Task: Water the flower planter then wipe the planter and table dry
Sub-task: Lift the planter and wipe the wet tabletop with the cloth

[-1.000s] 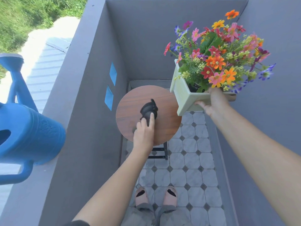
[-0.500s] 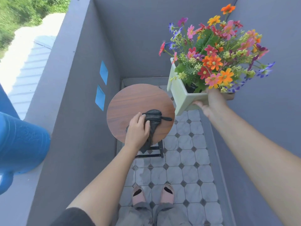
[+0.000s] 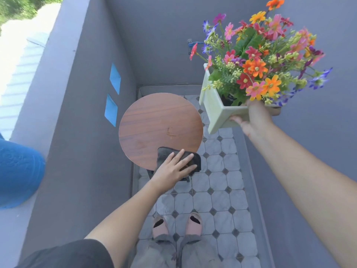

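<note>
A round wooden table [image 3: 154,120] stands below me on the tiled balcony floor. My left hand [image 3: 173,168] lies flat, fingers spread, on a dark cloth [image 3: 164,152] at the table's near edge; part of the cloth hangs past the rim. My right hand [image 3: 253,118] grips the near rim of a pale green square planter [image 3: 212,107], holding it in the air to the right of the table. The planter is full of bright mixed flowers [image 3: 258,55]. A faint wet mark shows on the table top.
A blue watering can [image 3: 17,171] sits on the grey parapet ledge at the left. Grey walls close in the narrow balcony on three sides. A blue tap [image 3: 190,44] is on the far wall. My feet [image 3: 177,223] stand on the tiles.
My left hand slid the cloth from the table's middle toward the near edge and flattened on it. The planter stays lifted in my right hand. The view shifted right.
</note>
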Demonstrator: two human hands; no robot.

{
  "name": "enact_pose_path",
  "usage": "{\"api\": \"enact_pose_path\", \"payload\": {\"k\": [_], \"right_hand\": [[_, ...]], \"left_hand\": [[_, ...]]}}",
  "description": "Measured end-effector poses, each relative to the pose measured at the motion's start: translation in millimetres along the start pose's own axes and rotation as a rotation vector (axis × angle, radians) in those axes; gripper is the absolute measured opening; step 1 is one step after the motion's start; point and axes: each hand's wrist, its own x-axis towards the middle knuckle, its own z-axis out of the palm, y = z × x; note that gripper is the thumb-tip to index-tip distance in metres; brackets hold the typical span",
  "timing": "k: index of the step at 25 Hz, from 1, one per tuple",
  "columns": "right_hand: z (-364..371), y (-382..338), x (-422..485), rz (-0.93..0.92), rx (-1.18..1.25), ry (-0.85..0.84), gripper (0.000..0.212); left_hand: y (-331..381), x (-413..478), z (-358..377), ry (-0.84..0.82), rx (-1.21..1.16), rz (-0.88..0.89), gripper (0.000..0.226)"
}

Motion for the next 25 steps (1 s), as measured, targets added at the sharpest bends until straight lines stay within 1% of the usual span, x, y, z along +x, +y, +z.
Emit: {"api": "enact_pose_path", "payload": {"k": [2, 4, 6, 7, 8, 9, 10, 11, 12, 14, 16, 17, 18, 20, 22, 25], "right_hand": [[0, -2, 1, -0.001, 0.001, -0.013, 0.018], [-1, -3, 7, -0.005, 0.010, -0.008, 0.003], [-3, -3, 9, 0.000, 0.020, -0.010, 0.013], [-3, -3, 10, 0.001, 0.020, -0.006, 0.012], [-3, -3, 11, 0.011, 0.021, -0.001, 0.005], [-3, -4, 9, 0.026, 0.017, -0.008, 0.006], [-4, -4, 9, 0.028, 0.009, -0.004, 0.014], [-5, -6, 7, 0.029, 0.012, -0.004, 0.018], [-6, -6, 7, 0.026, 0.027, 0.000, 0.018], [-6, -8, 7, 0.031, 0.037, 0.012, 0.019], [-5, -11, 5, 0.024, 0.038, 0.012, 0.022], [-4, -13, 4, 0.014, 0.042, 0.017, 0.022], [-3, -14, 4, 0.008, 0.048, 0.022, 0.021], [-2, -18, 3, 0.000, 0.057, 0.031, 0.022], [-3, -20, 3, 0.001, 0.044, 0.042, 0.022], [-4, -24, 2, -0.020, 0.041, 0.052, 0.021]], "left_hand": [[-3, -21, 1, 0.015, 0.050, 0.048, 0.064], [-9, -39, 4, 0.058, 0.078, 0.042, 0.059], [-15, -63, 13, 0.097, 0.056, 0.009, 0.052], [-20, -78, 19, 0.128, 0.026, -0.022, 0.048], [-23, -94, 22, 0.155, -0.019, -0.072, 0.050], [-27, -111, 22, 0.187, -0.082, -0.134, 0.056], [-30, -125, 18, 0.224, -0.165, -0.225, 0.064], [-30, -135, 10, 0.272, -0.249, -0.351, 0.072], [-31, -140, 0, 0.317, -0.320, -0.505, 0.073], [-40, -126, -23, 0.442, -0.413, -0.781, 0.060], [-60, -89, -44, 0.521, -0.482, -0.938, 0.052], [-74, -66, -50, 0.512, -0.530, -0.991, 0.052], [-86, -44, -51, 0.458, -0.565, -1.046, 0.052], [-98, -4, -44, 0.274, -0.521, -1.107, 0.051], [-92, 33, -37, 0.155, -0.477, -1.059, 0.050], [-75, 85, -40, 0.131, -0.470, -0.866, 0.050]]}}
